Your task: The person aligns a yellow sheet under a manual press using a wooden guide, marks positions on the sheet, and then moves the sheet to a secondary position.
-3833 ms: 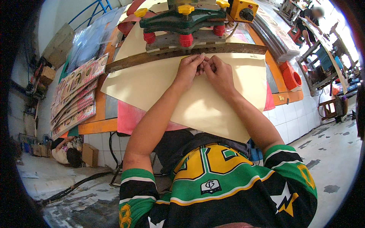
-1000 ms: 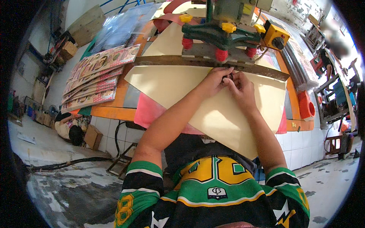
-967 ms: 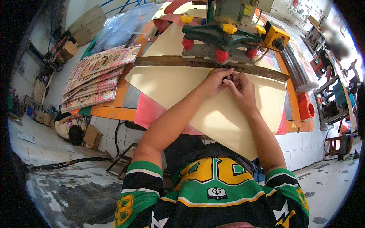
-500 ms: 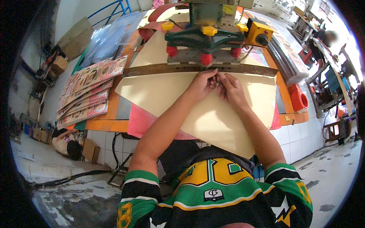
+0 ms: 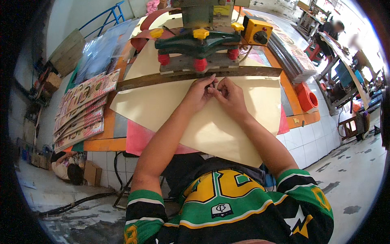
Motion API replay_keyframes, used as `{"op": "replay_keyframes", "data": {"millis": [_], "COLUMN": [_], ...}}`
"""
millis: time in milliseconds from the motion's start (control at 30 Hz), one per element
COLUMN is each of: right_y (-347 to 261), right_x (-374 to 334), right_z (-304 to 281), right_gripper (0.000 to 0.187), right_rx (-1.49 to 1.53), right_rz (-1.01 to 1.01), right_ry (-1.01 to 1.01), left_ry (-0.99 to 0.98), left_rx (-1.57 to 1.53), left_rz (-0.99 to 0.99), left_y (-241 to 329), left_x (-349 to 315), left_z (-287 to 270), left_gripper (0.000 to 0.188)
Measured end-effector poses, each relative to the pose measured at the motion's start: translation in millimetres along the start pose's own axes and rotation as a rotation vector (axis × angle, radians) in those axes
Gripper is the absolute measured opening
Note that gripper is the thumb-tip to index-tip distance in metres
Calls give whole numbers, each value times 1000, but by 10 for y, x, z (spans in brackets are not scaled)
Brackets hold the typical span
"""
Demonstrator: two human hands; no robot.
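Over the far part of a large cream sheet, my two hands meet just in front of a metal bar. My left hand is closed, its thumb and fingers pinched toward the other hand. My right hand is also closed, fingers curled in. Something small and dark shows between the fingertips, too small and covered to name. Right behind the bar stands a green press-like machine with yellow knobs and red cylinders. A pinkish-red sheet sticks out beneath the cream one.
Printed flat packs lie piled at the left, near clear plastic sheets. A yellow control box sits beside the machine. To the right are another stack and a red ring-shaped holder. Other people work at the edges.
The view has shifted, so the table and machine appear farther left. My hands stay together by the bar; the right one has turned, its fingers more curled.
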State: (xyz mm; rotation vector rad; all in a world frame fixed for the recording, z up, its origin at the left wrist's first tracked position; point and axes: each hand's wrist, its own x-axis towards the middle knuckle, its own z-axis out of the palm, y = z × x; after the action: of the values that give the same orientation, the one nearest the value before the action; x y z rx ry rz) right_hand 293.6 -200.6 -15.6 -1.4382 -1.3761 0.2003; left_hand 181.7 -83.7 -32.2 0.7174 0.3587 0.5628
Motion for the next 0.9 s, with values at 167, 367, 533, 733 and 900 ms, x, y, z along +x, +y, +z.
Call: {"op": "replay_keyframes", "data": {"millis": [167,367,533,733,900], "right_y": [-79,10,-29,4,-60], "right_x": [-5,-32,-15,-22,3], "right_z": [-14,21,35,110,18], "right_gripper": [32,31,27,22,30], "right_rx": [-94,-125,-15,381,787], "right_rz": [-50,30,54,168,444], "right_ry": [105,64,35,-6,-142], "left_ry": [65,57,12,-38,-93], "left_rx": [-10,21,80,149,141], "left_rz": [-29,-28,17,11,-3], "left_y": [43,53,20,-27,66], "left_x": [-79,-64,-38,15,-145], "left_z": [54,60,-39,-71,147], "left_gripper": [20,22,22,29,28]}}
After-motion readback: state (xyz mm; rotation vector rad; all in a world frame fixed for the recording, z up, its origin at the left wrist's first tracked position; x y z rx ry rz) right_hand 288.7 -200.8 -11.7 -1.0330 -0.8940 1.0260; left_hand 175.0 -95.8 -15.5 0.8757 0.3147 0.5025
